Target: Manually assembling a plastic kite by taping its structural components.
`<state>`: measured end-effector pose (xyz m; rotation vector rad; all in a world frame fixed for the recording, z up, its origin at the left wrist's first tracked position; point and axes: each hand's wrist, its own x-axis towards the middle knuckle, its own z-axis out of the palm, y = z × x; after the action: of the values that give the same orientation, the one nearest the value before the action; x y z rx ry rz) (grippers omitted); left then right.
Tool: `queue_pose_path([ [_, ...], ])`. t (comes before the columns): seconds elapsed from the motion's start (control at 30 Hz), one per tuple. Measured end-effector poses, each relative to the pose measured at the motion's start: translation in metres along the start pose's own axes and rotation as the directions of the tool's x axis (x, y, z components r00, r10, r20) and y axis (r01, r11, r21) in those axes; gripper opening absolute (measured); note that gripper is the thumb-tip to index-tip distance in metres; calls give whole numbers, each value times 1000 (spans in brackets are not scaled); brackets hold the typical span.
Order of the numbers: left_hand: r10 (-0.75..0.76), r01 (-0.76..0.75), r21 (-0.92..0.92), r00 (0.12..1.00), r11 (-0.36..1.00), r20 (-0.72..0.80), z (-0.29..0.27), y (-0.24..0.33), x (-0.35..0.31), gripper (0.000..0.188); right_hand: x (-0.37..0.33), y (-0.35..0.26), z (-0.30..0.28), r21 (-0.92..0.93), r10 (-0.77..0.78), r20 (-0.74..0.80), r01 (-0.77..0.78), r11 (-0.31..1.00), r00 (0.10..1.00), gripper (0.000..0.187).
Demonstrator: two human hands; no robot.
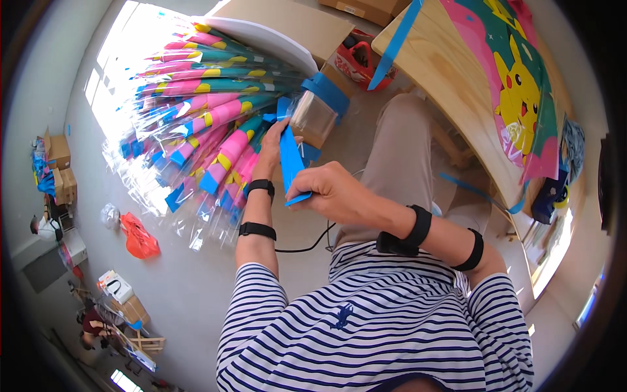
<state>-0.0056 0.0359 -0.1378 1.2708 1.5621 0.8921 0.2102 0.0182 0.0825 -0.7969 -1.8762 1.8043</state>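
Note:
A blue flat strip stretches between my two hands in front of me. Its near end is pinched by my right hand, whose fingers are curled closed. My left hand holds the strip's far part, beside a small box wrapped in clear film. Some of the left fingers are hidden behind the strip. Just left of that hand fans out a big pile of rolled sheets, pink, green, yellow and blue, in clear plastic sleeves. More blue strips lie over the wrapped box.
At right, a wooden table carries a printed cartoon sheet; blue strips hang at its edge. A cardboard box and a red bag stand ahead. An orange-red plastic bag lies on the floor at left. People are far left.

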Motion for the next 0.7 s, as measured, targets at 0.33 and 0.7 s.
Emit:
queue_pose_path([
  [0.33,-58,47,379,998,924,18,-12,-12,1,72,-52,-17,-39,-21,-40,-12,40,999,999,13],
  [0.7,-457,428,-196,879,882,-138,-40,-21,52,47,-79,3,-50,-19,-1,-48,0,1000,999,13],
])
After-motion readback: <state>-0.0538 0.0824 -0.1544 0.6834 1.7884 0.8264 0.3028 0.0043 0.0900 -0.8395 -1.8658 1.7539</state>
